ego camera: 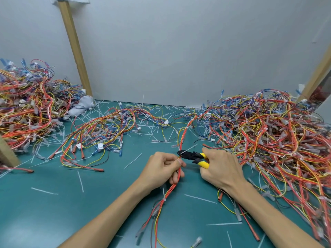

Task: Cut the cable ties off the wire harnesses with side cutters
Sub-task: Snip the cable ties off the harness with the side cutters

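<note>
Since this limp red wire harness flops, our left hand pinches it close; our right hand grips yellow-handled black side cutters.

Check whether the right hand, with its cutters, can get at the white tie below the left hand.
Probably yes. The tie sits on the harness with nothing over it. The right hand would only have to bring the cutters down past the left hand.

The left hand and right hand are bare. The left forearm and right forearm are bare too.
</note>
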